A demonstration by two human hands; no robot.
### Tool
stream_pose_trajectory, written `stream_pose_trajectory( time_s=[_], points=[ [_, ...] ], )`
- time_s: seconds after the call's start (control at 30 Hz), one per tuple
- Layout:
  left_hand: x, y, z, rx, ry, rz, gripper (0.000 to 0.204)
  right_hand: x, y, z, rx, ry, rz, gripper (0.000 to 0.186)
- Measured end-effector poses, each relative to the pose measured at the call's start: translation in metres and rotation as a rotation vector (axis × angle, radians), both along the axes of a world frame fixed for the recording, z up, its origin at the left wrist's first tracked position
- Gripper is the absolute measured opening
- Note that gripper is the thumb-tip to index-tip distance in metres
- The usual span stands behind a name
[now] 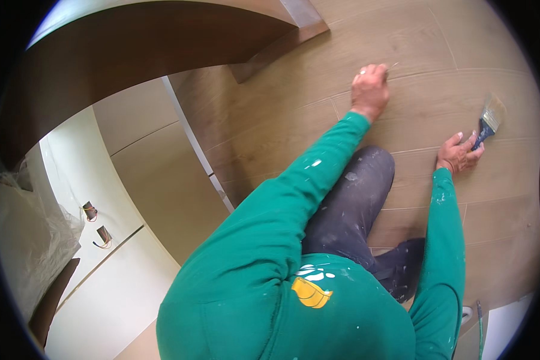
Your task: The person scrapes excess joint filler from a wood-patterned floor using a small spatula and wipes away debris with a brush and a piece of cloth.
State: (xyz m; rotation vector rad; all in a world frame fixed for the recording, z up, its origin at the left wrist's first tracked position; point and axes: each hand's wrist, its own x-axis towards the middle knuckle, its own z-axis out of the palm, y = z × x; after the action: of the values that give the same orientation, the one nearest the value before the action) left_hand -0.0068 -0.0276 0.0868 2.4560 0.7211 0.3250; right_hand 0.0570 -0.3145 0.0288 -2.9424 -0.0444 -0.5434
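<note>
My right hand (459, 155) grips the dark blue handle of a flat paintbrush (490, 117), whose pale bristles point away from me over the wood-look floor (414, 129). Farther left and a bit farther out, my left hand (370, 91) is closed, low over the same floor. A thin, light sliver (393, 65) sticks out beyond its fingers; its kind is too small to tell. Both hands are slightly blurred. White flecks dot my green sleeves and dark trousers.
A dark brown curved panel (144, 66) arches across the upper left. Beside the white wall (96, 162) with loose wires from two boxes (104, 235) hangs clear plastic sheeting (36, 240). A green thin stick (480, 330) and a white sheet (509, 327) lie at the lower right.
</note>
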Motion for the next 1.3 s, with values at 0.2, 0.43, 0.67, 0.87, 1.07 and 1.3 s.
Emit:
stream_pose_trajectory(
  time_s=[0.2,0.43,0.67,0.87,1.07,1.3],
  points=[
    [-0.131,-0.002,0.040,-0.169,0.171,0.049,0.021,-0.002,0.005,0.001,0.021,0.015,0.012,0.055],
    [-0.291,0.094,0.013,0.077,0.326,0.129,0.024,-0.007,0.013,0.002,0.036,0.029,0.010,0.054],
    [-0.275,0.089,0.010,0.068,0.329,0.160,0.018,-0.006,0.011,0.010,0.018,0.004,0.009,0.053],
    [-0.116,0.098,0.041,-0.130,0.345,0.249,0.021,-0.003,0.004,0.007,0.029,0.027,-0.006,0.054],
    [0.032,0.142,0.046,-0.306,0.196,0.336,0.020,-0.008,0.017,0.012,0.074,0.061,-0.029,0.053],
    [0.064,0.038,-0.001,-0.842,-0.135,0.454,0.027,-0.004,0.017,0.020,0.116,0.031,-0.003,0.051]
  ],
)
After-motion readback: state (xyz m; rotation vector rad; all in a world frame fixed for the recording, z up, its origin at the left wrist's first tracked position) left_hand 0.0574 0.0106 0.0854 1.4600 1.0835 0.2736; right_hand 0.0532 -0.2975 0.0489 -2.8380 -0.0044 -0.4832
